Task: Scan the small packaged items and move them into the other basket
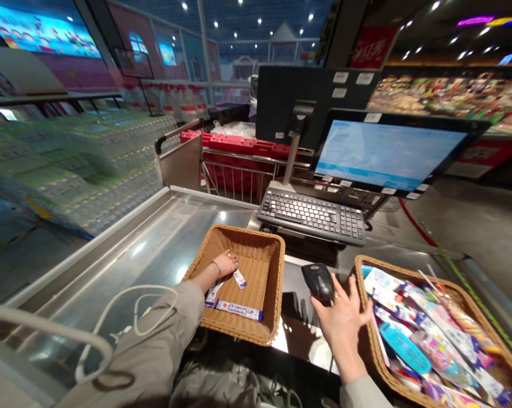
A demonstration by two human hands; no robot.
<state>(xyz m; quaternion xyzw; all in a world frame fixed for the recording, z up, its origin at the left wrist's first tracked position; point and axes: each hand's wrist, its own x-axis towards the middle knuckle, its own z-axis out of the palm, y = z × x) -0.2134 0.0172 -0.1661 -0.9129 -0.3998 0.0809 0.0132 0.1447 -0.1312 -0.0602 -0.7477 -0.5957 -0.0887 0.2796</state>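
My left hand (225, 263) reaches into a wicker basket (276, 272), its fingers curled closed at a small white-and-blue packet (239, 278). The fingertips are partly hidden. Below it in the same basket lie a long white-and-blue stick packet (238, 310) and another similar packet (214, 293), partly covered by my wrist. My right hand (341, 314) holds a black handheld barcode scanner (318, 281) between thumb and fingers, with the other fingers spread. The scanner is above the counter, between the two baskets.
On the right, a second wicker basket (366, 260) is full of mixed packaged goods, including a blue oval item (404, 347). A keyboard (313, 215) and a lit monitor (387, 150) stand behind. A white cable (98, 334) crosses near my left sleeve. The metal counter (153, 232) has a raised edge.
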